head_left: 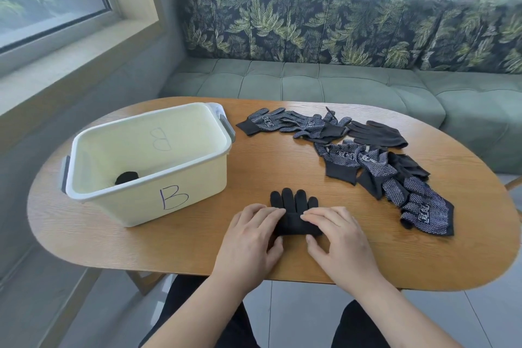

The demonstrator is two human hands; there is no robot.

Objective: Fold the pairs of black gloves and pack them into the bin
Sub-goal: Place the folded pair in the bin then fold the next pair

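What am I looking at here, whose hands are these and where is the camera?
There is no machine: these are a person's bare hands, seen from one wide-angle camera worn on the head, looking forward and down. The left hand and right hand each pinch the folded cuff end of a black glove on the wooden table; whether it is one glove or a stacked pair I cannot tell. Left of it stands a pale bin marked B, with one dark bundle inside. To the right lies a loose pile of gloves, mostly dotted. A green sofa sits behind.
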